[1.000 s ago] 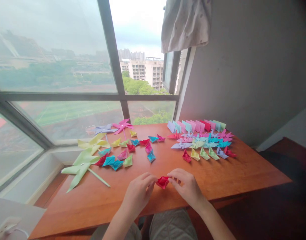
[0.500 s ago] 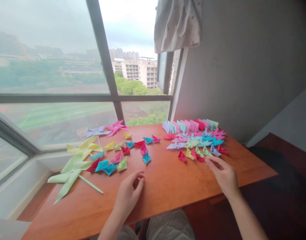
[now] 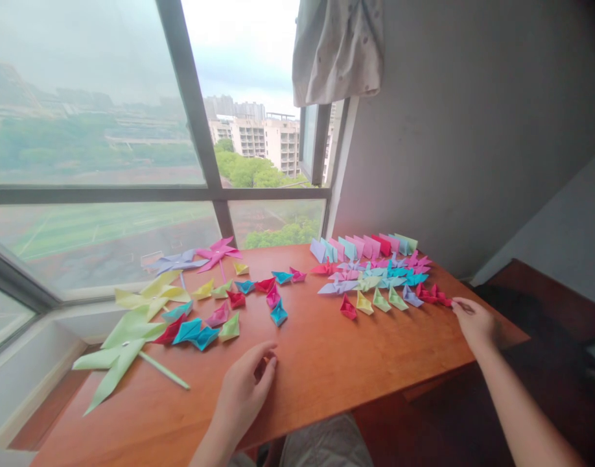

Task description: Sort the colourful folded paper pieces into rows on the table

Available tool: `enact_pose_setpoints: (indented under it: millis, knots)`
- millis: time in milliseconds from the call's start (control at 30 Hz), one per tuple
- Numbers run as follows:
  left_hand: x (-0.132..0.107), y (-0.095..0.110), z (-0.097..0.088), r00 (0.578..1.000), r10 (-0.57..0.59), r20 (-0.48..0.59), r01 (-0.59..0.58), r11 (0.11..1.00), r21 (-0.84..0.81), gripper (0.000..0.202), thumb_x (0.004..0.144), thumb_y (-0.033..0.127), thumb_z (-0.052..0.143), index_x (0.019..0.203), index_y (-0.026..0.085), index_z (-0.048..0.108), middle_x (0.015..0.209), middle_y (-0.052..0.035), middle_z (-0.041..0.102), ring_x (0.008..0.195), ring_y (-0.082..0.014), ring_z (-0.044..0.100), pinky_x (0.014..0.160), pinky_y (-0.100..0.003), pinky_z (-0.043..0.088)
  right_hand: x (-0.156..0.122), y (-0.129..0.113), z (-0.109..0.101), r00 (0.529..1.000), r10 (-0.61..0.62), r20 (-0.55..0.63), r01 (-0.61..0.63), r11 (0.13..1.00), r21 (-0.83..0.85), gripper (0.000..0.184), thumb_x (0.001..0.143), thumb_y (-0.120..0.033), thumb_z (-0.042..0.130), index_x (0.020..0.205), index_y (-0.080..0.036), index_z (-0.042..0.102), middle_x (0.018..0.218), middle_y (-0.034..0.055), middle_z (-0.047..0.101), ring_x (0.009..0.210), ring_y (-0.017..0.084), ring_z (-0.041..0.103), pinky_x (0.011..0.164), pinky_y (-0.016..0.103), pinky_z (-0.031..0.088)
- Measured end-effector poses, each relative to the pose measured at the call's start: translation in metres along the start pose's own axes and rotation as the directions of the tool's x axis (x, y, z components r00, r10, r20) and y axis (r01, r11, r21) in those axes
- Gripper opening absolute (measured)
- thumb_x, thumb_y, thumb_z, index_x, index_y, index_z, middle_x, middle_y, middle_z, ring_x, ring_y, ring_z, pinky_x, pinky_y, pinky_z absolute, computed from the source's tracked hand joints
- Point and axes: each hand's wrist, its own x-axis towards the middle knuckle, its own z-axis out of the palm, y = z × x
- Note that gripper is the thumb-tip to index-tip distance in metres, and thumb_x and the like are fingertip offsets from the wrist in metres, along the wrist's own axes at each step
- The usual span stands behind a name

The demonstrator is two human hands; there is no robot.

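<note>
At the right end of the front row of folded paper boats, my right hand pinches the edge of a red paper boat. Another red boat stands right beside it. Further left in that row are a lavender boat, two pale green boats, a yellow boat and a red boat. My left hand rests on the wooden table, loosely curved with thumb and fingers apart and nothing in it. A blue boat lies beyond its fingertips.
Several more paper boats lie scattered on the left of the table. Paper pinwheels stand at its left edge. Behind the boat row are paper cranes and upright folded papers. A window borders the far side.
My right hand has moved right with a red boat, from the middle of the front row to its end. The camera view has shifted slightly; my left hand stays on the table.
</note>
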Motion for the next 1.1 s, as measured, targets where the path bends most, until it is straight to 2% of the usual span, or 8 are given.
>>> enact_pose_setpoints:
  millis: [133,300,533,733,867,967,1100]
  knots:
    - [0.0,0.0,-0.001,1.0,0.018,-0.016,-0.017,1.0,0.017,0.028,0.09,0.032,0.05,0.109,0.02,0.066,0.089,-0.0064,0.073,0.071,-0.019,0.067,0.066,-0.029,0.054,0.007,-0.006,0.01,0.995,0.043,0.085,-0.039,0.998,-0.049,0.035,0.072,-0.042,0.056,0.087,-0.016,0.073,0.082,0.0136,0.074,0.076,0.03,0.068,0.064,0.038,0.049]
    - [0.002,0.002,-0.001,0.998,0.045,-0.048,-0.043,0.999,0.031,0.025,0.089,0.032,0.051,0.105,0.022,0.068,0.089,-0.0055,0.074,0.075,-0.0199,0.069,0.067,-0.028,0.056,0.002,-0.014,0.01,0.996,-0.081,0.04,0.085,0.989,-0.122,0.034,0.076,-0.038,0.052,0.092,-0.016,0.073,0.088,0.0127,0.073,0.077,0.027,0.067,0.067,0.037,0.048]
    - [0.001,-0.001,-0.001,0.997,0.066,-0.047,-0.063,0.996,0.062,0.024,0.091,0.033,0.05,0.104,0.022,0.067,0.09,-0.0045,0.074,0.077,-0.0196,0.07,0.071,-0.028,0.056,0.0,-0.017,0.006,0.994,-0.089,0.057,0.097,0.985,-0.141,0.034,0.077,-0.038,0.051,0.092,-0.016,0.073,0.088,0.0127,0.073,0.076,0.026,0.066,0.066,0.036,0.047]
    - [0.001,-0.001,0.0,0.996,0.072,-0.046,-0.07,0.996,0.051,0.025,0.091,0.035,0.05,0.104,0.022,0.068,0.091,-0.0052,0.074,0.077,-0.0198,0.07,0.069,-0.028,0.057,-0.001,-0.018,0.006,0.995,-0.097,0.025,0.099,0.984,-0.149,0.033,0.078,-0.036,0.05,0.09,-0.015,0.073,0.085,0.0127,0.072,0.074,0.025,0.065,0.063,0.035,0.046]
    - [0.002,-0.001,0.0,0.996,0.077,-0.056,-0.074,0.996,0.046,0.026,0.091,0.036,0.049,0.103,0.022,0.068,0.09,-0.0059,0.074,0.075,-0.0201,0.07,0.068,-0.028,0.057,-0.001,-0.023,0.008,0.985,-0.169,0.014,0.169,0.968,-0.186,0.035,0.077,-0.035,0.05,0.094,-0.014,0.072,0.087,0.0129,0.07,0.068,0.023,0.061,0.064,0.035,0.046]
    - [0.003,-0.001,-0.001,0.994,0.083,-0.065,-0.079,0.995,0.053,0.027,0.09,0.037,0.05,0.103,0.022,0.068,0.089,-0.006,0.074,0.075,-0.0205,0.07,0.067,-0.028,0.057,-0.003,-0.029,0.009,0.973,-0.228,-0.015,0.221,0.954,-0.201,0.036,0.078,-0.034,0.05,0.098,-0.014,0.071,0.097,0.0135,0.067,0.067,0.02,0.059,0.068,0.035,0.047]
    - [0.003,-0.003,-0.001,0.995,0.085,-0.05,-0.082,0.995,0.064,0.027,0.091,0.037,0.049,0.103,0.021,0.068,0.091,-0.0063,0.074,0.078,-0.0209,0.07,0.069,-0.029,0.057,-0.006,-0.038,0.01,0.922,-0.385,0.04,0.384,0.896,-0.224,0.033,0.082,-0.032,0.047,0.101,-0.016,0.07,0.103,0.0121,0.066,0.084,0.023,0.06,0.08,0.035,0.047]
